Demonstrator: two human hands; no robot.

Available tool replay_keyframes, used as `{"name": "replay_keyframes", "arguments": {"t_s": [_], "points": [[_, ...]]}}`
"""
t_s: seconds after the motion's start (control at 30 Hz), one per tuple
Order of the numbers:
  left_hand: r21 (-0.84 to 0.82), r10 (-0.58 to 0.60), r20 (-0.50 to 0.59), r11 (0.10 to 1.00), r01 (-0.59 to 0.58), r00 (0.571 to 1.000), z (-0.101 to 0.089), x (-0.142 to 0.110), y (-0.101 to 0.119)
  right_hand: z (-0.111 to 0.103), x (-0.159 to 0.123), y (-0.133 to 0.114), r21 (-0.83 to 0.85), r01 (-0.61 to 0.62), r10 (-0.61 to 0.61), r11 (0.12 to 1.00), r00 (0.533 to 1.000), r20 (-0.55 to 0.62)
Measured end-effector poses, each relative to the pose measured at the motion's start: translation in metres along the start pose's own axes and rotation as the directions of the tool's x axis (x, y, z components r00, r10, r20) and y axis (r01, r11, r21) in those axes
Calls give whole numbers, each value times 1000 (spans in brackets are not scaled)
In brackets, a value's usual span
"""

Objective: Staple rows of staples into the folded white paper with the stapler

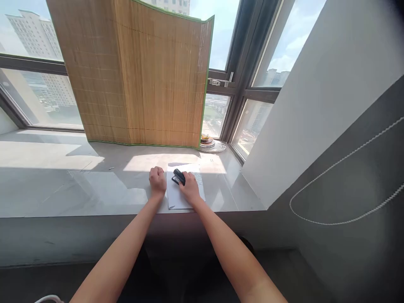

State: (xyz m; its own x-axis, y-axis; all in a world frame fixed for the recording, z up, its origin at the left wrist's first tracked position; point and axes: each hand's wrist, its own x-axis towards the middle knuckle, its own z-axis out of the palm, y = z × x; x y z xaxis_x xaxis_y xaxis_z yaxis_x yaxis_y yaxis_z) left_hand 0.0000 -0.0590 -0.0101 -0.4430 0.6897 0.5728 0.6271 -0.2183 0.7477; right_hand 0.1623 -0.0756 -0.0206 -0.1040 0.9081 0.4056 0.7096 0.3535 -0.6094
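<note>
A black stapler (179, 176) is held in my right hand (190, 188) above a white stack of paper (177, 200) on the sill. The hand covers part of the stapler's rear end. Just left of the paper's edge, my left hand (157, 181) rests on the sill with its fingers curled into a fist. Whatever may be inside that fist is hidden. Some faint writing shows on the paper's right part, beside my right hand.
The pale window sill (104, 185) has a front edge close to my wrists. A bamboo mat (158, 84) stands against the window behind. Stacked plates (214, 147) sit in the back right corner. A white beaded cord (334, 168) hangs at the right.
</note>
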Motion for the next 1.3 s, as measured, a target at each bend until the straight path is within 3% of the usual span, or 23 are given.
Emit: {"name": "replay_keyframes", "arguments": {"t_s": [0.07,0.13,0.23,0.33,0.4,0.5,0.57,0.6,0.7,0.77,1.0,1.1,1.3], "points": [[97,-79,90,993,70,993,-6,4,-10,-16,-4,19,-4,1,-1,1000,1000,-17],[272,-86,275,962,8,958,-19,10,-25,-40,-10,46,-18,-11,10,1000,998,-54],[528,-94,549,809,-258,830,-53,29,-52,-71,-21,83,-66,-51,43,997,991,-127],[553,-175,704,743,-378,688,-100,57,-85,-91,-29,103,-66,-53,44,996,990,-134],[524,-161,753,733,-433,638,-131,75,-108,-104,-28,112,-24,-38,34,999,989,-147],[685,-293,611,661,-306,735,-166,90,-139,-127,-10,127,-20,-17,11,1000,963,-270],[694,-293,598,655,-299,746,-179,92,-152,-136,14,138,-112,4,-37,994,955,-294],[698,-295,590,654,-291,752,-182,91,-155,-136,28,143,-166,31,-71,986,968,-239],[706,-304,569,657,-264,764,-184,86,-156,-118,68,153,-293,90,-99,952,995,-17],[700,-306,574,665,-261,759,-183,83,-152,-97,87,159,-353,64,-47,933,997,56],[708,-300,549,663,-243,780,-182,79,-150,-41,102,176,-385,-16,55,923,994,92],[710,-285,541,659,-248,791,-180,79,-151,-8,108,141,-357,38,1,933,994,111],[705,-273,525,670,-232,806,-181,76,-144,106,129,-1,-292,56,32,955,957,288]]}}
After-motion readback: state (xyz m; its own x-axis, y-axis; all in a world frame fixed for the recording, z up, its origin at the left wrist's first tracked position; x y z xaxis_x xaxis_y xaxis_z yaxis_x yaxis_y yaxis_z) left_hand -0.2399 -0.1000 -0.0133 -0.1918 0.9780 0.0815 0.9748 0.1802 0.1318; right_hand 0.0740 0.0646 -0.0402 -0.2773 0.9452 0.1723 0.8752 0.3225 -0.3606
